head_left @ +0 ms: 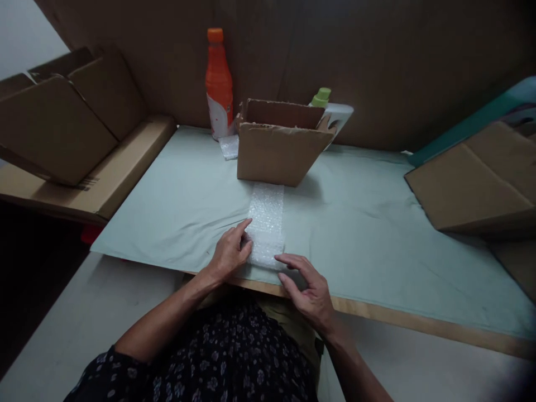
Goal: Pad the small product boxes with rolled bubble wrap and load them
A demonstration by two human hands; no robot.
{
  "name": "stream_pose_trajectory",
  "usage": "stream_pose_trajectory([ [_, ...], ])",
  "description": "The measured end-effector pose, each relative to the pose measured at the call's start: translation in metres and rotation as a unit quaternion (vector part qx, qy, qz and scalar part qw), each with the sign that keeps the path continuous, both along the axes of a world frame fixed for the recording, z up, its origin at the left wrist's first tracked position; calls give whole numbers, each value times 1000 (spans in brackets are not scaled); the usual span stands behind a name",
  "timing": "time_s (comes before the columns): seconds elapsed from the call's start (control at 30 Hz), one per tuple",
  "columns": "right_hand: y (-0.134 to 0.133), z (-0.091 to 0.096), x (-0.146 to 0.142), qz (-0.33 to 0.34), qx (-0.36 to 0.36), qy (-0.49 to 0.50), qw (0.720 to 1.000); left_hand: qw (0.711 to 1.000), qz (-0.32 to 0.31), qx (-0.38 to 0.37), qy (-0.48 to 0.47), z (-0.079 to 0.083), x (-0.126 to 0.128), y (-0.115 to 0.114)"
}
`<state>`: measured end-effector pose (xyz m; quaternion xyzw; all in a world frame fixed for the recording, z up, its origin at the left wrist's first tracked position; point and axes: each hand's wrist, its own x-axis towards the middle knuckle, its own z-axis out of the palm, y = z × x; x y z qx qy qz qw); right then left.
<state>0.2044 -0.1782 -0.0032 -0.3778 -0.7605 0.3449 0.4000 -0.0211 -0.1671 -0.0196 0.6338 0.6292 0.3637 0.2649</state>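
A strip of bubble wrap [267, 215] lies flat on the pale green cloth, running from the table's front edge toward a small open cardboard box [278, 153]. The strip's near end looks doubled over. My left hand [231, 248] rests at its left edge, the index finger stretched along it and the thumb apart. At the lower right corner of the strip is my right hand [307, 287], thumb and index finger spread with nothing between them. Whether the right fingertips touch the wrap I cannot tell.
Behind stand an orange bottle [218, 89] and a white bottle with a green cap [321, 96], partly hidden by the box. A small bubble-wrap piece [229, 147] lies beside the orange bottle. Larger cardboard boxes flank the table at left [58, 131] and right [473, 178].
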Motion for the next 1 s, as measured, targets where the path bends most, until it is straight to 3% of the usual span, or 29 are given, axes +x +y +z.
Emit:
stream_pose_trajectory([
  [0.1, 6, -9, -2, 19, 129, -114, 985, 998, 5, 13, 58, -9, 2, 7],
  [0.23, 11, -18, -10, 33, 183, -223, 957, 993, 7, 38, 107, -10, 3, 7],
  [0.33, 13, -18, -14, 25, 198, -223, 954, 991, 0, 95, 98, -2, -3, -5],
  [0.43, 16, -15, -15, 36, 186, -178, 966, 985, -71, 137, 73, 8, -10, -25],
  [0.53, 20, -13, -18, 49, 151, -133, 978, 982, -132, 126, 56, 11, -13, -39],
  [0.7, 25, -10, -23, 6, 32, -107, 994, 997, -65, 36, 21, 4, -9, -31],
  [0.83, 25, -9, -18, -75, 125, -134, 980, 998, -28, -1, 49, -1, -5, -12],
  [0.9, 25, -10, -17, -58, 180, -174, 967, 997, -21, 18, 73, -2, -3, -5],
  [1.0, 30, -14, -18, -9, 201, -226, 953, 992, -18, 75, 96, -1, -2, -4],
])
